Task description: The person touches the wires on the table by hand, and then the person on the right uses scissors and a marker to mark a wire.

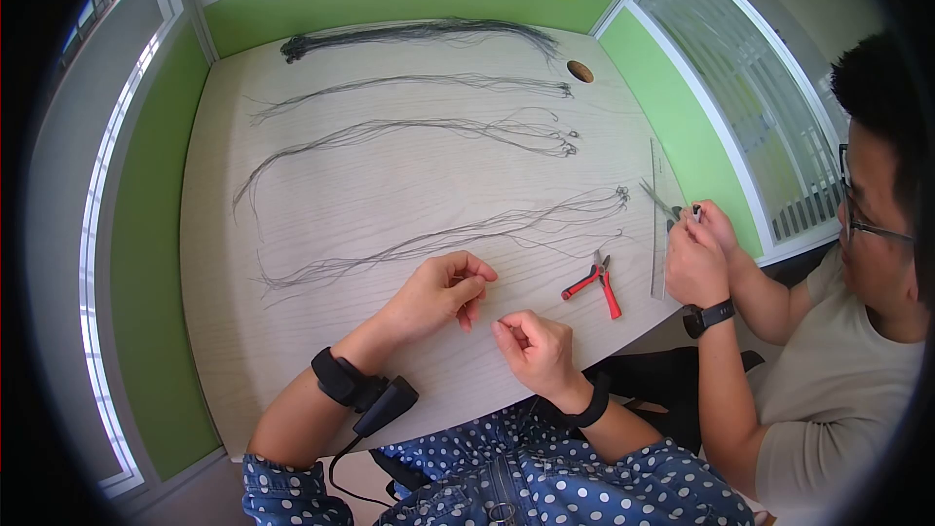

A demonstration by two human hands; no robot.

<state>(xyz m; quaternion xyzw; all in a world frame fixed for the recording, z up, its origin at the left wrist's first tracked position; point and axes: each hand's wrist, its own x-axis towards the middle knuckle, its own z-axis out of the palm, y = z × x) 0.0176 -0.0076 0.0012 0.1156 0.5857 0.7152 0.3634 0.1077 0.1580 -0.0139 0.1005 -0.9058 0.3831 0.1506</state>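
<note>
The left hand (443,292) and the right hand (534,346) each have the fingertips pinched close together. What is between them is too thin to see. A wire bundle (438,239) lies just beyond the left fingers. Red pliers (596,282) lie near the right fingers.

— What's that by your hands?
— A loose bundle of thin grey wires (487,229), lying flat on the tabletop. It runs from the lower left up to the right, and the strands fan apart.
— And the ends?
— The right ends have small loops or hooks, too small to tell which.
— Are you holding one?
— My left hand (443,292) is pinched just beside the nearest strands. Whether one sits between my fingertips, I can't tell.
</note>
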